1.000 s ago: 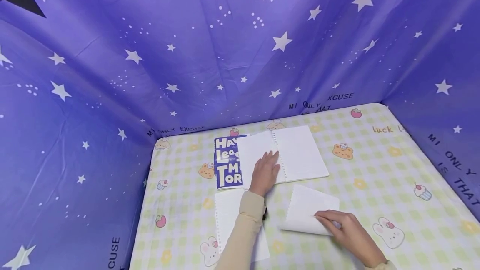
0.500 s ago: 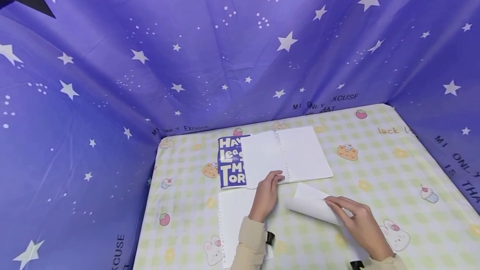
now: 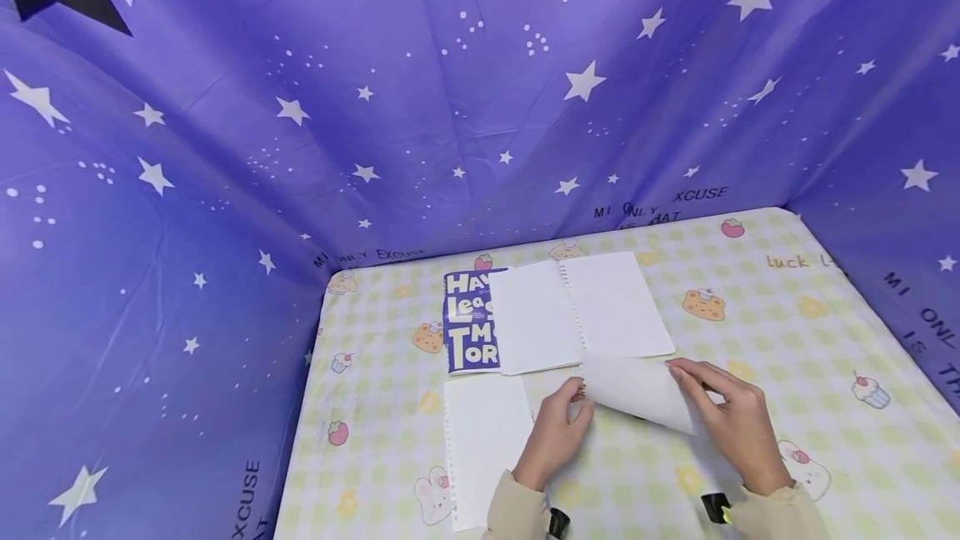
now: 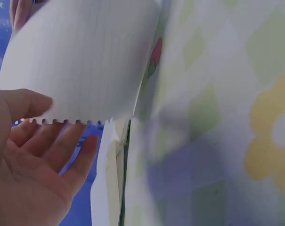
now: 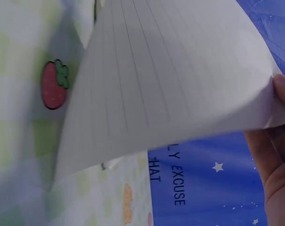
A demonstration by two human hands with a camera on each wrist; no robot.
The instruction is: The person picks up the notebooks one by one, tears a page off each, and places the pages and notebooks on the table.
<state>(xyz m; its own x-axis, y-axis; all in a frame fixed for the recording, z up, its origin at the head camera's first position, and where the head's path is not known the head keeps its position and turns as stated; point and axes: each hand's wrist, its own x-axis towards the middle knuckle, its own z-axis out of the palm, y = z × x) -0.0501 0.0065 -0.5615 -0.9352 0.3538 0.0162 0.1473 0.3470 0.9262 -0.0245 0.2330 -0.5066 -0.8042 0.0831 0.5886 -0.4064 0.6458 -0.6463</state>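
Note:
A loose, lined white sheet of paper (image 3: 637,394) with a row of punched holes along one edge is raised between both hands over the near part of the table. My left hand (image 3: 553,438) pinches its holed edge; the left wrist view shows the thumb in front of the paper (image 4: 85,61) and the fingers behind. At the opposite edge, my right hand (image 3: 738,423) grips the top corner between thumb and fingers. The sheet bows, its lower corner hanging toward the cloth in the right wrist view (image 5: 156,94). Just beyond it lies an open spiral notebook (image 3: 618,307) with white pages.
Left of the notebook, partly under its page, is a purple cover (image 3: 470,336) with large white letters. Another white holed sheet (image 3: 483,440) lies below that, left of my left forearm. A checked tablecloth (image 3: 750,323) covers the table, and a purple starry curtain (image 3: 450,107) surrounds it.
My left hand has left the open notebook, moved nearer and taken the holed edge of the loose sheet. My right hand has lifted the sheet and turned it upward, moving slightly away from me.

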